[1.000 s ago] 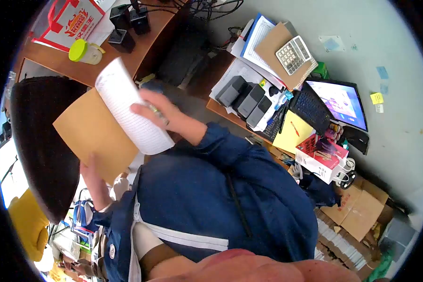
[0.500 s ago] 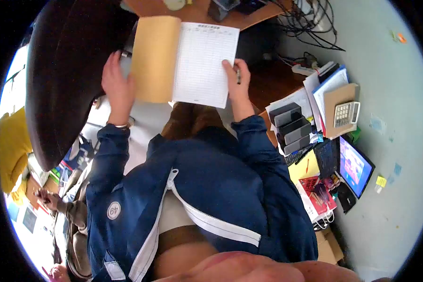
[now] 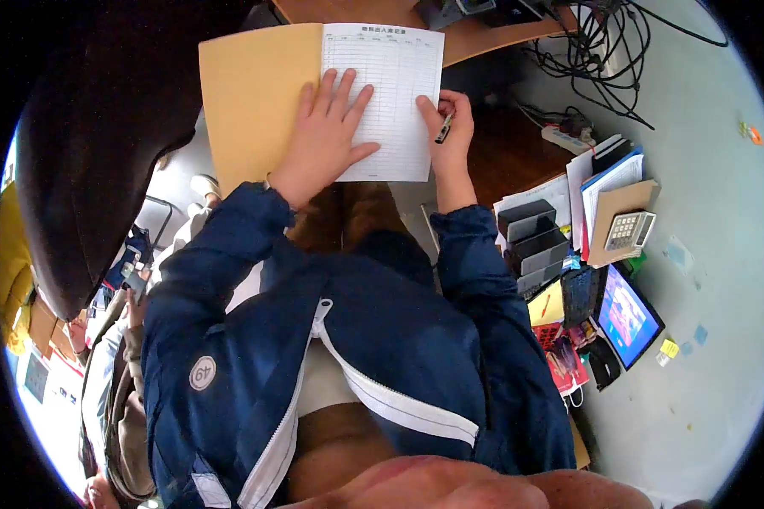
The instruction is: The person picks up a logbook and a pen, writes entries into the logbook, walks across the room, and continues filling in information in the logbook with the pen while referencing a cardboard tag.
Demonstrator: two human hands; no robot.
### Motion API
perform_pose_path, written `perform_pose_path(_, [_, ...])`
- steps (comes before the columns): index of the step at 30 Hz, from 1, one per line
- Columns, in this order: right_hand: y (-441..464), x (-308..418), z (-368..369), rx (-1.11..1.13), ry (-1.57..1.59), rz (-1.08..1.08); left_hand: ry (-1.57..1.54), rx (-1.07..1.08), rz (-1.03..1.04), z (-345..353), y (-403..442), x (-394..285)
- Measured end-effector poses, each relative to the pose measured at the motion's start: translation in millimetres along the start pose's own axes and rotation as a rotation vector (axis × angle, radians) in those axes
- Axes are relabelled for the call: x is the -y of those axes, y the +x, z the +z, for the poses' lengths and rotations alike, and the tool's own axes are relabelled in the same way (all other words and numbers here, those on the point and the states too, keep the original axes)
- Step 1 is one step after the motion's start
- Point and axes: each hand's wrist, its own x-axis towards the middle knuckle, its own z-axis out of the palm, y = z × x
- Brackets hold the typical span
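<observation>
A record book lies open in front of me, with its tan cover (image 3: 255, 102) on the left and a printed, ruled page (image 3: 395, 110) on the right. Its table cells look unfilled. My left hand (image 3: 324, 140) rests flat over the inner fold, fingers spread onto the page. At the page's right edge, my right hand (image 3: 454, 144) has a pen (image 3: 444, 129) held in its curled fingers, while its thumb presses on the paper. Whatever supports the book from below is mostly hidden.
A wooden desk edge (image 3: 509, 38) and tangled black cables (image 3: 603, 64) are beyond the book. To the right are dark file trays (image 3: 539, 246), a calculator (image 3: 631, 231) and a lit monitor (image 3: 630, 318). A large dark chair back (image 3: 85, 153) fills the left; another person is at lower left.
My left hand has moved right from beside the cover onto the book's fold and page. The cover now lies spread wider. My right hand keeps the pen at the page edge.
</observation>
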Motion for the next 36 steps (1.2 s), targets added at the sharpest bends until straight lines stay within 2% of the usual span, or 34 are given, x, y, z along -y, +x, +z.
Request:
perform_pose_path(4, [4.9,-6.7,3.7,0.030,-0.030,-0.002,0.007,0.060,-0.091,-0.3,10.7,10.3])
perform_pose_path(7, [11.7,-1.4,-6.0,0.110,-0.107,-0.015,0.068,-0.113,-0.035,5.1,23.0,24.1])
perform_pose_path(10, [16.7,-13.6,-8.2,0.106,-0.121,-0.015,0.073,-0.116,-0.035,9.9,21.0,26.0])
perform_pose_path(13, [13.3,-7.0,-23.7,0.013,-0.222,-0.077,0.069,-0.119,-0.067,10.0,21.4,20.7])
perform_pose_path(14, [7.2,13.4,-25.7,-0.038,-0.091,0.089,0.073,-0.109,-0.080,10.2,21.3,19.9])
perform_pose_path(16, [1.8,38.1,-32.7,-0.205,-0.173,-0.001,0.082,-0.084,-0.105,9.1,18.3,16.8])
perform_pose_path(18, [5.2,46.1,-43.4,-0.186,-0.085,0.008,0.084,-0.080,-0.119,9.8,17.2,16.6])
perform_pose_path(22, [9.4,69.8,-21.7,-0.013,0.159,-0.243,0.074,-0.069,-0.147,8.3,17.6,13.8])
perform_pose_path(25, [18.2,87.5,17.0,0.164,0.205,-0.264,0.070,-0.097,-0.156,9.7,11.5,13.9])
perform_pose_path(28, [44.2,60.0,54.3,0.267,0.239,-0.234,0.076,-0.075,-0.189,7.0,7.9,12.9])
perform_pose_path(34, [61.3,51.0,83.9,0.253,0.336,-0.263,-0.008,-0.092,-0.246,4.3,2.2,12.6])
perform_pose_path(36, [63.0,49.5,79.8,0.274,0.304,-0.239,-0.007,-0.086,-0.205,-0.8,8.5,6.3])
